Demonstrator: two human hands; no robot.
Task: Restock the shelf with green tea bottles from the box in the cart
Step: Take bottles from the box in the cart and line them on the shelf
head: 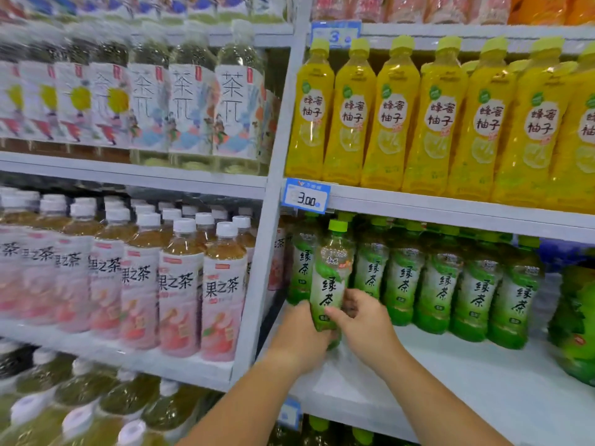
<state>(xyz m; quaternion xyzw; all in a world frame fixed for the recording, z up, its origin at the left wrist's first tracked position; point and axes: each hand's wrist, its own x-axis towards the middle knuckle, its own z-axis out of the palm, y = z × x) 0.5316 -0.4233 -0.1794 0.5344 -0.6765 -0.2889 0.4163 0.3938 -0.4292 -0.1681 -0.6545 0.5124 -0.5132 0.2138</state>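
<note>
**Left end of shelf, one bottle in hand: tip-over risk**

I am watching both hands holding one green tea bottle (331,278) low on its body. The left hand (301,336) is wrapping curled fingers round the lower left side. The right hand (363,323) is pinching the lower right side, thumb on the label. The bottle is standing upright at the left end of the shelf (467,368), just in front of the row of green tea bottles (438,284) and near the upright post (267,252). The hands are hiding its base, so I cannot tell whether it is resting on the shelf. The box and cart are not showing.

Risks I am flagging:
- Both grips are sitting low, leaving the top free to swing. A push backward could knock the row behind over, one bottle into the next.
- The cap is sitting close under the price tag (306,196) on the shelf above (450,210). Lifting could strike it.
- Letting go before the base is flat could send the bottle toppling forward off the open shelf front.
</note>
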